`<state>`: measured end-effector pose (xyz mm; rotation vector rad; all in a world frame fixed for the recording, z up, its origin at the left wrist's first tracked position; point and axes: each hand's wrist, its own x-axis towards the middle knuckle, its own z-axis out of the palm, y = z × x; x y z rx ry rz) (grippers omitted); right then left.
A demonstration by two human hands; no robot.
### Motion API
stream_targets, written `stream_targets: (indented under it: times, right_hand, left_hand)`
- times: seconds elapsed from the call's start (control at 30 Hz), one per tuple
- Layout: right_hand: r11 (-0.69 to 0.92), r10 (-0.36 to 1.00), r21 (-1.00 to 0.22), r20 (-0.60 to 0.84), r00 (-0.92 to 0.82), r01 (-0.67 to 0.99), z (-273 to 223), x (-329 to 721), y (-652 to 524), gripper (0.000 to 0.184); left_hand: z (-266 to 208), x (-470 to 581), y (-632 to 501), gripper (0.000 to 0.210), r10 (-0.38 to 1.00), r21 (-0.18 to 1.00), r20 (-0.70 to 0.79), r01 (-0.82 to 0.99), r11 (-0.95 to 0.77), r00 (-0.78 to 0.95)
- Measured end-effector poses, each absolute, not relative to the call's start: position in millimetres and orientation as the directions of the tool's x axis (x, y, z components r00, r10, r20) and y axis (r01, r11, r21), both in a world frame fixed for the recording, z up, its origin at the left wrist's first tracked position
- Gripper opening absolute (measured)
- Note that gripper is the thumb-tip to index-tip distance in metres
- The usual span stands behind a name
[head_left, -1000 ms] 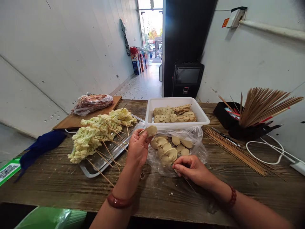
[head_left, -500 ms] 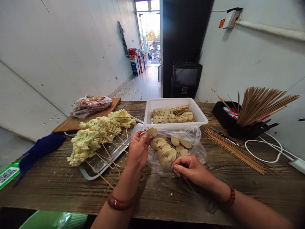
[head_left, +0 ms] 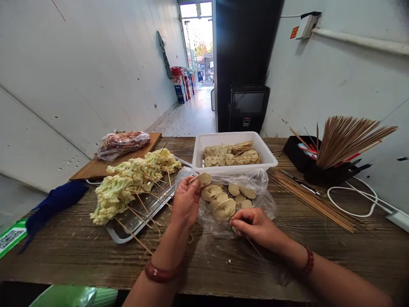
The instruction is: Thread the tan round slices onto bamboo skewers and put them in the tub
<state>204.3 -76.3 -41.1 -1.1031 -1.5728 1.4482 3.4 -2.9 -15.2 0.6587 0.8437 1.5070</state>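
Note:
My left hand [head_left: 187, 197] pinches a thin, round beige slice [head_left: 204, 179] between thumb and fingers, above the left side of a clear plastic bag [head_left: 266, 200]. More beige slices [head_left: 225, 209] lie overlapping on the opened bag, between my two hands. My right hand [head_left: 254, 225] is closed in a pinch at the bag's near edge, holding a thin skewer [head_left: 254, 248] that slants out below the fingers. A pale bit shows under its fingertips, partly hidden. Behind the bag stands a white plastic tub [head_left: 234, 170] with skewered beige slices [head_left: 228, 159] in it.
Skewered cauliflower [head_left: 118, 187] lies on a metal tray [head_left: 119, 237] at left. Behind it, a wrapped package [head_left: 123, 144] sits on a wooden board [head_left: 87, 169]. Loose skewers [head_left: 315, 202], a black holder [head_left: 300, 149] full of skewers and a white cable [head_left: 351, 215] are at right.
Both hands keep almost the same place and grip. The whole view has shifted very slightly.

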Motion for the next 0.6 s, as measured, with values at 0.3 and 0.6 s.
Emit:
stream_targets:
  times: [0.3,0.6]
  right_hand:
    - [0.060,0.925,-0.991,0.012,-0.380,0.116,-40.3,204.3,-75.5,0.022]
    - [0.046,0.930,-0.993,0.004,-0.368,0.105,-41.3,204.0,-75.3,0.022]
  left_hand:
    - [-15.9,0.5,-3.1,0.037,0.992,0.788,-0.116,-0.613,0.060,-0.051]
    - [-14.7,2.8,-4.1,0.039,0.993,0.780,-0.093,-0.625,0.031,-0.067]
